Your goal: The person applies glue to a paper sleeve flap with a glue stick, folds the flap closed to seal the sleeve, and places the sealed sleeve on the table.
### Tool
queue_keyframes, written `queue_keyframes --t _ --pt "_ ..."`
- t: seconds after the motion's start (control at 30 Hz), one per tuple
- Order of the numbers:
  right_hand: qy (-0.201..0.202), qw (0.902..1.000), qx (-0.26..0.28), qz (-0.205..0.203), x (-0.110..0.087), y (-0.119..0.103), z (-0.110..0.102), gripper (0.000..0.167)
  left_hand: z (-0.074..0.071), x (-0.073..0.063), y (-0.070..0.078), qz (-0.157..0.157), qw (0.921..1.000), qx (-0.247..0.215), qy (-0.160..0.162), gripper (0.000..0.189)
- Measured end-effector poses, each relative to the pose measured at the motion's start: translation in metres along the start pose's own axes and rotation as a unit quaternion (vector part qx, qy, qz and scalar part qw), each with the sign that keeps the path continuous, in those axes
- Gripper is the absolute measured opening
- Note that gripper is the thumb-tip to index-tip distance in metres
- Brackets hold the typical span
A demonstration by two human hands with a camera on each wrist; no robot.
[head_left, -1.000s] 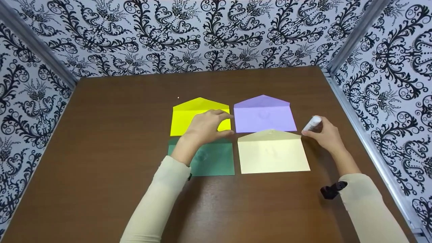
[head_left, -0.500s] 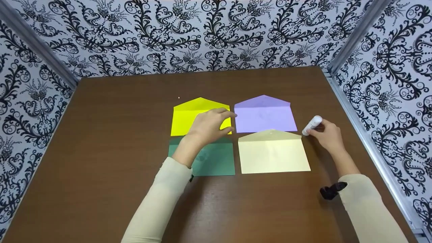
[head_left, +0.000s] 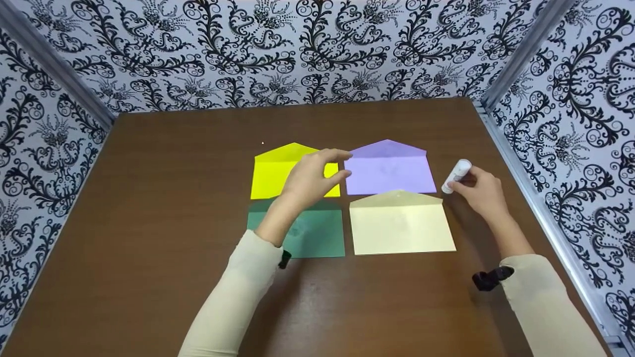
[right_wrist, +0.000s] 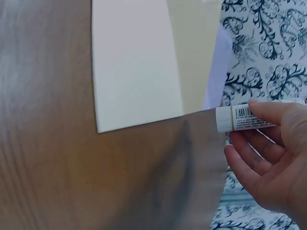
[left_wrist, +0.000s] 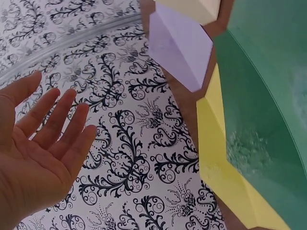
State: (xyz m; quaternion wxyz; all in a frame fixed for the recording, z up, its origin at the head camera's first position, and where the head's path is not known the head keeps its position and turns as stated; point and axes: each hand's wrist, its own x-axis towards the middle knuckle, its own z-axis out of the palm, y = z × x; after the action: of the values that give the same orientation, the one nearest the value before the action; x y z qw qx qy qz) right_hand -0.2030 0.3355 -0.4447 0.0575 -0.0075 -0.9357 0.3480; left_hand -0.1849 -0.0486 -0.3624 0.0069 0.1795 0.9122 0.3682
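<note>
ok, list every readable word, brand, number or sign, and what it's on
No text readable enough to quote.
White cylindrical tube: barcode and small print near it, too small and blurred to read.
Yellow paper envelope, purple paper envelope, green paper envelope, cream paper envelope: no lettering visible.
Black-and-white scroll-patterned backdrop: ornament only.

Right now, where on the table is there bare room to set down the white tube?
Bare: the table left of the yellow envelope and green envelope, also nearer the person than the cream envelope. Crowded: among these three and the purple envelope.
</note>
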Motion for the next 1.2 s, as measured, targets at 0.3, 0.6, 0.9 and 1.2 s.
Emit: queue_keyframes --t 0.3,0.6,0.9,1.2 --pt "0.008 0.9986 0.027 -0.044 0.002 -0.034 -0.001 0.039 -0.004 -0.002 -0.001 -0.007 0.9853 -0.171 -0.001 0.039" --pt "-0.015 0.9957 0.049 -0.077 0.000 -0.066 0.006 0.035 -0.003 -0.005 -0.005 -0.027 0.9794 -0.200 -0.002 0.039" --pt "-0.050 0.9927 0.052 -0.096 -0.007 -0.089 0.015 0.033 0.004 -0.008 -0.010 -0.040 0.9746 -0.220 -0.009 0.041" --pt "-0.086 0.9888 0.051 -0.111 -0.014 -0.104 0.026 0.033 0.014 -0.012 -0.016 -0.049 0.9711 -0.233 -0.010 0.041"
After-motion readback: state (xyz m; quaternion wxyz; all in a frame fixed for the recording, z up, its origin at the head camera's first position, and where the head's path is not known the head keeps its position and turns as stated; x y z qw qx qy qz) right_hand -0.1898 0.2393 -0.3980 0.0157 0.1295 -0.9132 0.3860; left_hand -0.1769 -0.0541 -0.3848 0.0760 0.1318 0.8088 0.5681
